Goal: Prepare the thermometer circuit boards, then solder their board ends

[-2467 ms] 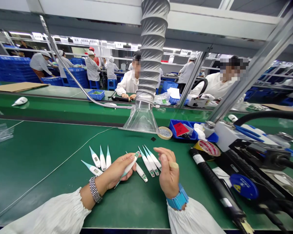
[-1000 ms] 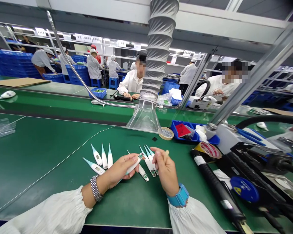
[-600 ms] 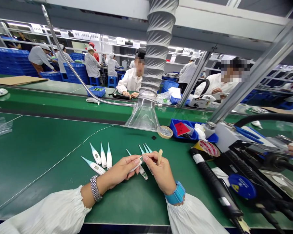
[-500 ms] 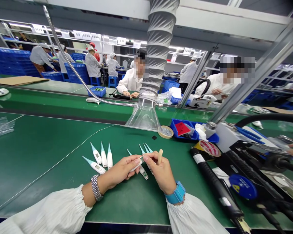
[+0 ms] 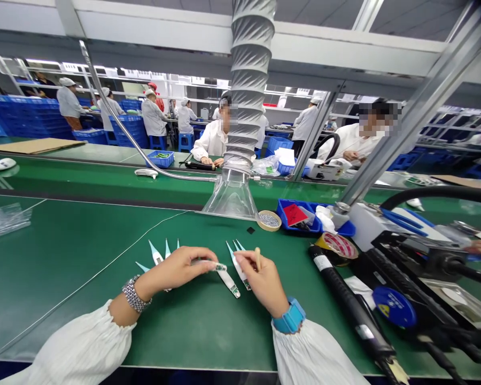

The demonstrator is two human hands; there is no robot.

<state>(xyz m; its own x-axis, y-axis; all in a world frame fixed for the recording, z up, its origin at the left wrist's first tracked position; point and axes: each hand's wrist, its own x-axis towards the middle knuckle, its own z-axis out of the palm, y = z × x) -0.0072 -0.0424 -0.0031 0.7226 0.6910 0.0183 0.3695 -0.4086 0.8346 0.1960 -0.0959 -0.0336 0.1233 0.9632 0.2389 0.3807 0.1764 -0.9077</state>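
Note:
My left hand point(image 5: 180, 268) pinches a white digital thermometer point(image 5: 220, 267) whose end shows a bare green circuit board. Beneath it on the green bench lies another thermometer point(image 5: 229, 283), also with its board exposed. My right hand point(image 5: 264, 278) is closed around a thin tool with a pale wooden-looking handle point(image 5: 257, 258); the tool's tip is hidden by the fingers. Further light-blue-tipped thermometers point(image 5: 240, 270) lie beside and partly under this hand. Left of them, several more thermometers point(image 5: 156, 253) are partly covered by my left hand.
A clear fume hood point(image 5: 232, 198) hangs behind the hands. Near it are a round dish of small metal bits point(image 5: 269, 220) and blue bins point(image 5: 300, 222). On the right lie a black cylindrical tool point(image 5: 344, 299) and a tape roll point(image 5: 339, 245). Co-workers point(image 5: 212, 140) sit opposite.
My left hand has moved left with the thermometer, away from my right hand, where the two met before. It now covers more of the left group of thermometers. The view has shifted slightly.

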